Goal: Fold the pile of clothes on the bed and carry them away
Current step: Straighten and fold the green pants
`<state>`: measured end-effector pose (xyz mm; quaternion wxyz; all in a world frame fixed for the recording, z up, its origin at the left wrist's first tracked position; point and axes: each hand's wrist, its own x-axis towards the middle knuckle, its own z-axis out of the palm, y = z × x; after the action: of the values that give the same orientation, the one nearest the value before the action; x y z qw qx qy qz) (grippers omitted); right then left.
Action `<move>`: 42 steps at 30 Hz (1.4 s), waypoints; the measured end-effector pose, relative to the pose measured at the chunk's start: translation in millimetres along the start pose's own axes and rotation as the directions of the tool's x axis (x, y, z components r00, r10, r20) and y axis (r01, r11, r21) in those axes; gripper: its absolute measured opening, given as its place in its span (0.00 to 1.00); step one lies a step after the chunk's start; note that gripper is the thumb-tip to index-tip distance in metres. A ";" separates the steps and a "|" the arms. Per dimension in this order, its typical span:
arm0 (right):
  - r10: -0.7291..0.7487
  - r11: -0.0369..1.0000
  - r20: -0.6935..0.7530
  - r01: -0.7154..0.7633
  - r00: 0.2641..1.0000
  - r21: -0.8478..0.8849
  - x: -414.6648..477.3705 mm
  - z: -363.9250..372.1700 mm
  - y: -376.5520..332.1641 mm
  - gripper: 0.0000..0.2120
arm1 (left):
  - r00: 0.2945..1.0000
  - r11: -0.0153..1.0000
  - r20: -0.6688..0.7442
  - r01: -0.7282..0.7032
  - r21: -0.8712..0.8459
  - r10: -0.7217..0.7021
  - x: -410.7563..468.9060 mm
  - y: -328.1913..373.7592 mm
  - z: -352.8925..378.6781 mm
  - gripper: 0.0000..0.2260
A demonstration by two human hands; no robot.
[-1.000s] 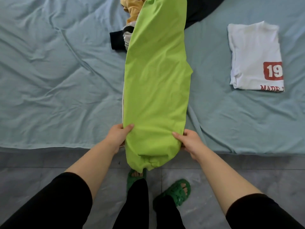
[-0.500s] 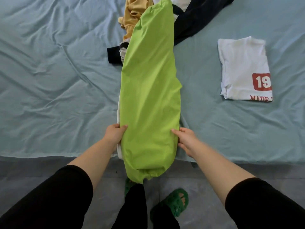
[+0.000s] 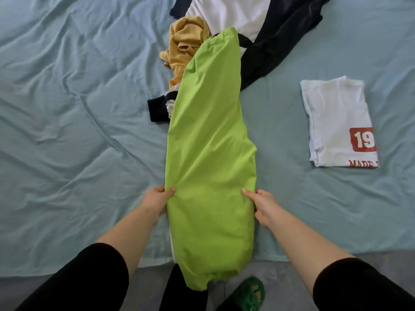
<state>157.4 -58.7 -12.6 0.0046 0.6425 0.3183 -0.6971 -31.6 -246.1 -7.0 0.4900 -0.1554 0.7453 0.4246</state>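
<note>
While the lime-green garment (image 3: pixel 211 158) lies as a long narrow strip down the middle of the frame, you have your left hand (image 3: pixel 157 202) pinched on its left edge and your right hand (image 3: pixel 261 204) pinched on its right edge, at the same height, thumbs on top of the cloth. Holding both edges level like this looks meant to give you a straight line to fold across, or to draw the strip square to you (which of the two I can't tell). Its near end hangs over the edge of the bed (image 3: pixel 67 153) at the bottom centre, and its far end rests on the unfolded pile (image 3: pixel 224 41) at the top centre: a mustard piece, a white one and dark ones, heaped loosely. So most of the task is probably still ahead of you.

At the right of the frame a folded white T-shirt (image 3: pixel 336 124) with a red printed patch lies well apart from the strip, apparently set aside as done.

The bed is covered by a pale blue sheet, creased most heavily in the upper left. Below it, grey floor shows along the bottom, with your green sandal (image 3: pixel 249 295) at the lower centre-right.
</note>
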 end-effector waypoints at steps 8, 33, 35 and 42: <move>0.030 0.981 0.013 -0.032 0.999 0.192 11.4 26.1 -80.0 0.18 | 0.990 0.989 0.035 -0.134 -0.068 0.136 30.9 74.1 16.8 0.07; -0.228 0.965 -0.049 0.219 0.972 -0.144 76.2 7.8 -160.7 0.08 | 0.963 0.962 0.022 -0.271 0.045 0.270 79.1 164.6 17.4 0.15; -0.358 0.825 0.010 0.321 0.934 -0.464 83.9 13.1 -174.2 0.14 | 0.950 0.950 -0.012 -0.311 -0.009 0.311 81.9 183.5 20.6 0.14; -0.467 0.723 0.106 0.448 0.878 -0.526 112.9 73.9 -226.6 0.13 | 0.919 0.930 -0.154 -0.366 0.005 0.363 106.1 234.7 43.4 0.06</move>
<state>-22.4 134.2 -17.0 0.0063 0.5283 0.6481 -0.5485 -207.7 -53.6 7.3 0.3422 -0.0517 0.7912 0.5042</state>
